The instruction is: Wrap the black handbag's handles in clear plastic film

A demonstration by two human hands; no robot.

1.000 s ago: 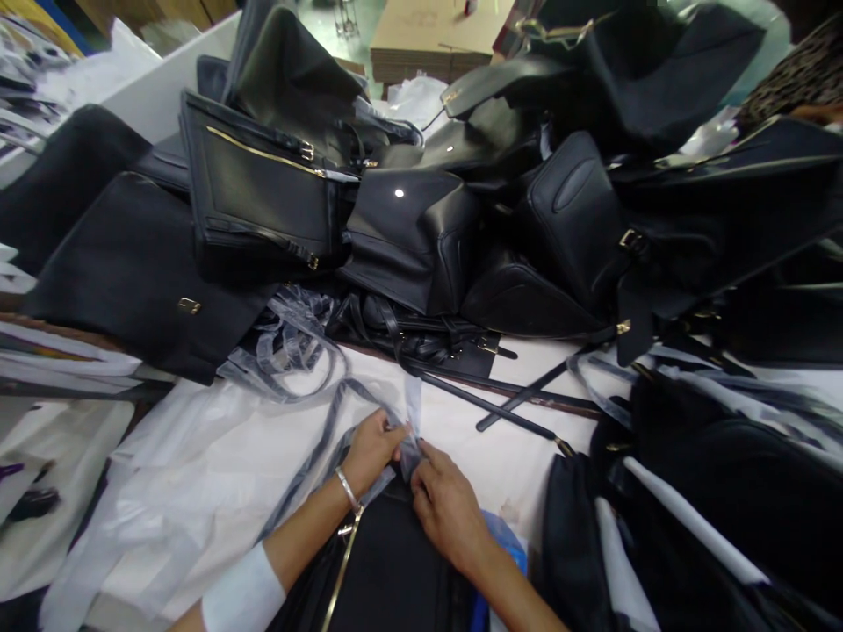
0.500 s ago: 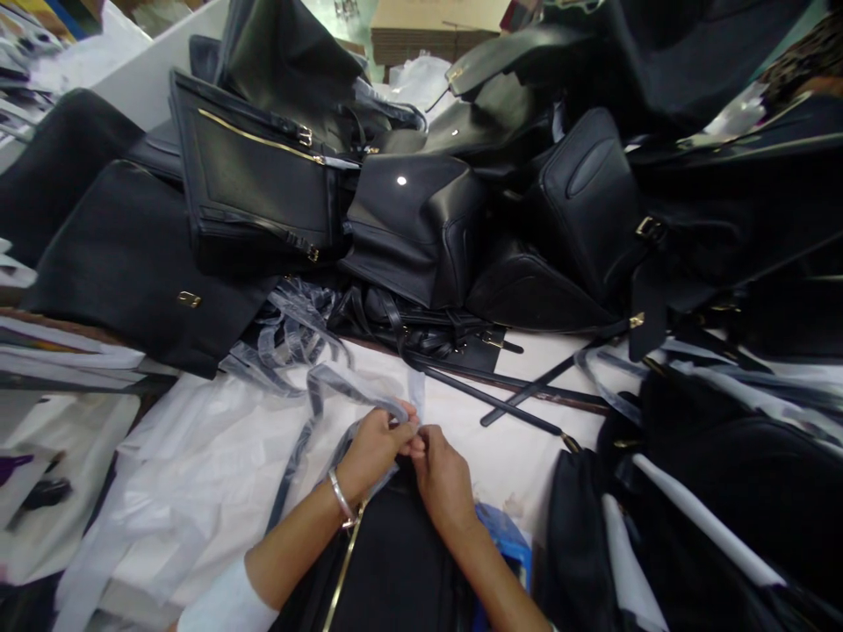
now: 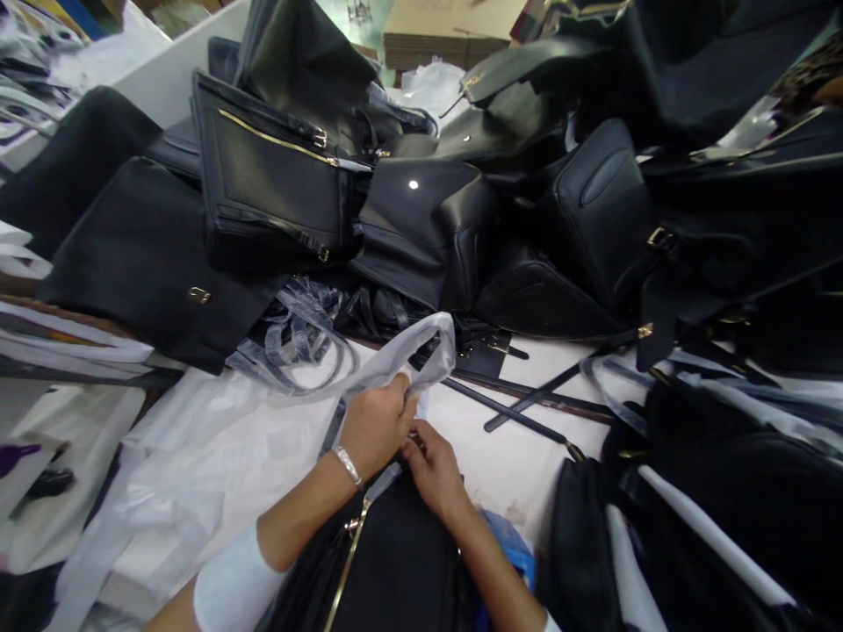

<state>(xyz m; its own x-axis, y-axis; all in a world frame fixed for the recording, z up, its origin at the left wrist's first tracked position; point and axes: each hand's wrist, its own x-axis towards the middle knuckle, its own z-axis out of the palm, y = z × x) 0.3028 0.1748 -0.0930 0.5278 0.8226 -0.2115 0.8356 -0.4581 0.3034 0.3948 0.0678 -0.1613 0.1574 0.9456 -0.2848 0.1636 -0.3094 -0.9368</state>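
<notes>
Head view. The left hand (image 3: 377, 427) is closed on a looped clear plastic strip (image 3: 408, 347); the right hand (image 3: 435, 470) curls beside it, its grip hidden. Both meet at the far end of a black bag (image 3: 401, 562), near centre on the counter (image 3: 507, 461). Apparent step: working the strip there; next move calls for a steadied bag.

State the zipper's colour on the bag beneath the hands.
The zipper is gold, clearest in the head view.
</notes>
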